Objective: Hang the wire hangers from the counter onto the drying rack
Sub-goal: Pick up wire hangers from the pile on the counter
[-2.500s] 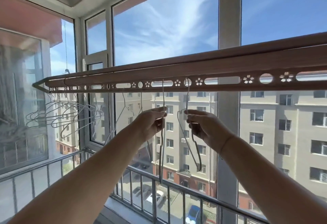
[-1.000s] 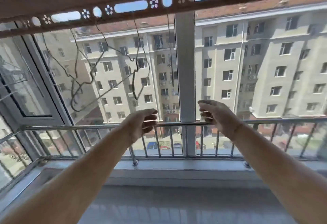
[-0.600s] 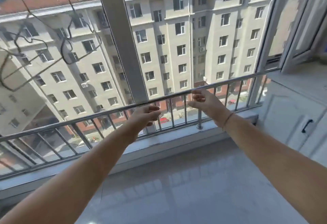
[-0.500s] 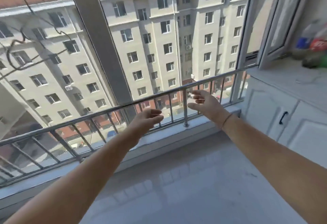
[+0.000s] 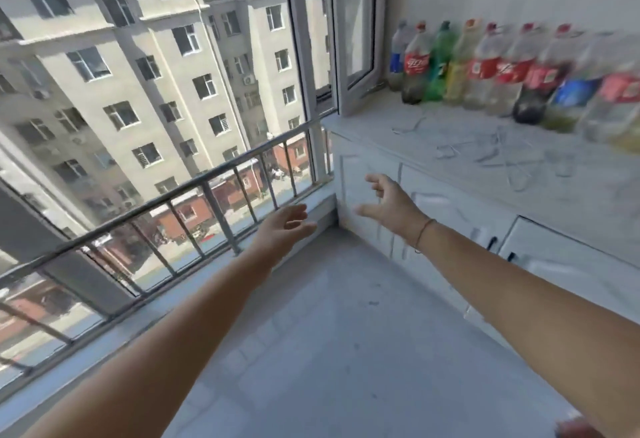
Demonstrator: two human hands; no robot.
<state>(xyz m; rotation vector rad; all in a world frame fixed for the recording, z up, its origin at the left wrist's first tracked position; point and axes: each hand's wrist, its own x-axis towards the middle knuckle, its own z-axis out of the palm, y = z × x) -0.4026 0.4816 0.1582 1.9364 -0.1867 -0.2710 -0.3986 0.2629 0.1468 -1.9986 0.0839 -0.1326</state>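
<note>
Several pale wire hangers (image 5: 498, 152) lie scattered and blurred on the white marble counter (image 5: 398, 132) at the right. One more hanger (image 5: 408, 126) lies apart, nearer the window. My left hand (image 5: 287, 224) is stretched out over the floor, fingers relaxed and empty. My right hand (image 5: 388, 203) reaches toward the cabinet front below the counter's edge, fingers spread and holding nothing. The drying rack is out of view.
A row of plastic soda bottles (image 5: 502, 70) lines the back of the counter against the wall. An inward-opened window sash (image 5: 356, 39) stands over the counter's left end. A metal railing (image 5: 207, 188) runs along the window. White cabinet doors (image 5: 450, 229) sit under the counter.
My view has swung down and right from the rack to the counter. Both hands let go of the hung hangers, dropped empty and now reach toward the counter.
</note>
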